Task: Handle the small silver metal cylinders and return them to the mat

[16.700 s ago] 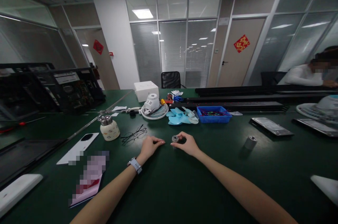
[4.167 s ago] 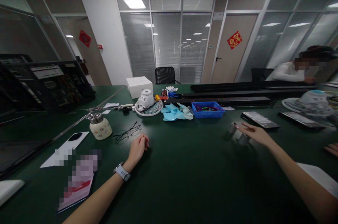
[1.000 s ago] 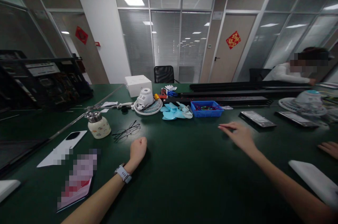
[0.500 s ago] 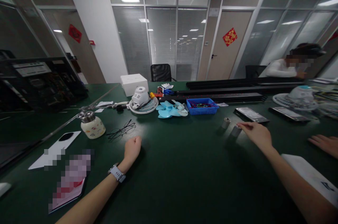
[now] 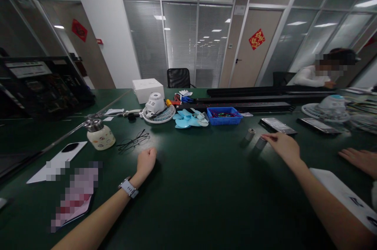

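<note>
My right hand (image 5: 283, 146) pinches the top of a small grey metal cylinder (image 5: 260, 143), thumb and fingertips together. The cylinder stands upright on the green table. Just to its left stands a second cylinder (image 5: 250, 135) of the same look, apart from my fingers. My left hand (image 5: 146, 160) rests on the table as a loose fist, with nothing seen in it. A pair of black-framed glasses (image 5: 134, 141) lies beyond that hand. Farther left are a cream jar with a metal lid (image 5: 101, 138), a white phone (image 5: 59, 161) and another phone (image 5: 77, 193).
Along the back are a white box (image 5: 147, 91), a fan head (image 5: 156, 104), light-blue fan blades (image 5: 188, 119) and a blue tray (image 5: 225, 120). Hard drives (image 5: 277, 125) lie beyond my right hand. Another person's hand (image 5: 357, 159) rests at the right edge, near a white object (image 5: 338, 187).
The whole view has shifted slightly. My right hand keeps its pinch on the cylinder, and my left fist stays in the same place on the table.
</note>
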Available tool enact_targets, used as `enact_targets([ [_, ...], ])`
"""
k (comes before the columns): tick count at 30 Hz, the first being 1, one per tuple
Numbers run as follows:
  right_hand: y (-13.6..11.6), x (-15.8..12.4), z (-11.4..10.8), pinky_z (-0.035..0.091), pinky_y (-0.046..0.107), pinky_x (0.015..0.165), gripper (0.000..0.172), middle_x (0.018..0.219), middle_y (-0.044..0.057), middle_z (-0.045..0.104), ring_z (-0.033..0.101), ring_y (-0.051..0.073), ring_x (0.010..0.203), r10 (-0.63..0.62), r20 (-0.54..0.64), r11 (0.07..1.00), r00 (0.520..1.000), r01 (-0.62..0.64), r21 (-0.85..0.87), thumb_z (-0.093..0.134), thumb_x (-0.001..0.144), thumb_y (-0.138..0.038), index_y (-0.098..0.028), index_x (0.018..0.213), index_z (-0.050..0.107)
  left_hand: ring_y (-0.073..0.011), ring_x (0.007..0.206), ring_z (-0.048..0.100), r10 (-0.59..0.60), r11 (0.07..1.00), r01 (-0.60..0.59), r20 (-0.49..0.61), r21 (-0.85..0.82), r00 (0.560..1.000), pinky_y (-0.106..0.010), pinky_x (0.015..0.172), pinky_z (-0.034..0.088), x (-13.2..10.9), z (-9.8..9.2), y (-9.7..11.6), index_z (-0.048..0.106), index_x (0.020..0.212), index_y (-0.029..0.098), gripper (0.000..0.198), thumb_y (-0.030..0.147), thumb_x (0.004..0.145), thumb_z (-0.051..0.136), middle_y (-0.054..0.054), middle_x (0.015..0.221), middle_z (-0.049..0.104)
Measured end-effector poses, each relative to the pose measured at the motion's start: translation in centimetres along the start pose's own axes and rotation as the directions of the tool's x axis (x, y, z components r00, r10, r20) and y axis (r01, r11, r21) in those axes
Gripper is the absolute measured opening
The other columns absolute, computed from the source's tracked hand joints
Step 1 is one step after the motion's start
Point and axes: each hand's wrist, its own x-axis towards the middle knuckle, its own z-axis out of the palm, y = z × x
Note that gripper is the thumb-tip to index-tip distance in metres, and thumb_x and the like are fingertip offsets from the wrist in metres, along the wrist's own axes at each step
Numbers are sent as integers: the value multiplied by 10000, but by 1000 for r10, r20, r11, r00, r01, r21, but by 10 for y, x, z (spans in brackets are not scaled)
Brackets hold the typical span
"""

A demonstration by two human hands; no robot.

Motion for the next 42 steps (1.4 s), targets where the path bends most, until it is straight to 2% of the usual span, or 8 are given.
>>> enact_targets([
  [7, 3, -1, -9, 460, 368, 631, 571, 979, 147, 689, 647, 300, 817, -46, 69, 997, 997, 50, -56, 389, 830, -626, -221, 1046, 728, -151, 491, 431, 5, 1000, -5, 9, 3, 1000, -254, 498, 255, 1, 0, 1, 367, 458, 214, 278, 312, 713, 318, 15, 444, 376],
  [13, -14, 27, -7, 466, 417, 786, 818, 1151, 184, 640, 600, 353, 1030, -95, 130, 991, 987, 107, -85, 493, 702, -744, -170, 1279, 579, -151, 495, 430, 17, 1000, -17, 11, -10, 1000, -258, 501, 250, 1, 0, -1, 371, 454, 211, 280, 317, 707, 315, 10, 451, 391],
  [17, -31, 56, 10, 481, 340, 752, 692, 1066, 141, 692, 642, 296, 968, -62, 352, 997, 934, 77, -27, 603, 675, -653, -161, 1157, 668, -147, 492, 427, 26, 999, -26, 5, -21, 1000, -254, 498, 257, 0, -1, -2, 368, 458, 210, 278, 315, 711, 317, 14, 456, 387],
  [22, -47, 62, 13, 488, 305, 668, 504, 919, 106, 731, 675, 269, 856, -29, 327, 998, 945, 42, -35, 675, 639, -572, -191, 960, 748, -149, 492, 435, 35, 999, -35, 4, -36, 999, -255, 494, 259, 0, 1, -3, 376, 461, 210, 298, 308, 734, 311, 14, 453, 395],
  [26, -105, 33, 11, 504, 305, 698, 461, 887, 66, 739, 682, 253, 842, -232, 264, 969, 936, 200, 143, 689, 629, -554, -221, 942, 752, -149, 508, 439, 83, 995, -80, 40, -63, 996, -254, 511, 278, 0, 2, -2, 394, 473, 207, 299, 284, 750, 314, 18, 465, 409],
  [30, -200, -15, 20, 516, 300, 710, 470, 869, 34, 740, 684, 224, 815, -527, 312, 802, 791, 342, 489, 710, 619, -535, -239, 982, 742, -159, 641, 540, 227, 967, -208, 130, -150, 965, -248, 624, 386, -6, 1, 5, 570, 595, 184, 288, 269, 779, 366, 2, 615, 586],
  [34, -271, -60, 32, 517, 307, 760, 455, 903, 31, 739, 681, 225, 859, -658, 288, 640, 696, 317, 700, 749, 601, -423, -234, 1014, 732, -184, 849, 587, 379, 894, -343, 78, -289, 922, -275, 717, 443, -19, 3, 19, 646, 1064, 185, 318, 336, 857, 458, -64, 1005, 673],
  [42, -295, -91, 46, 504, 317, 844, 388, 975, 28, 730, 663, 213, 934, -653, 233, 482, 720, 158, 862, 677, 648, -212, -219, 1033, 720, -198, 859, 593, 426, 873, -392, 61, -288, 903, -315, 778, 450, -19, 13, 37, 702, 1046, 214, 316, 415, 867, 535, -68, 970, 696],
])
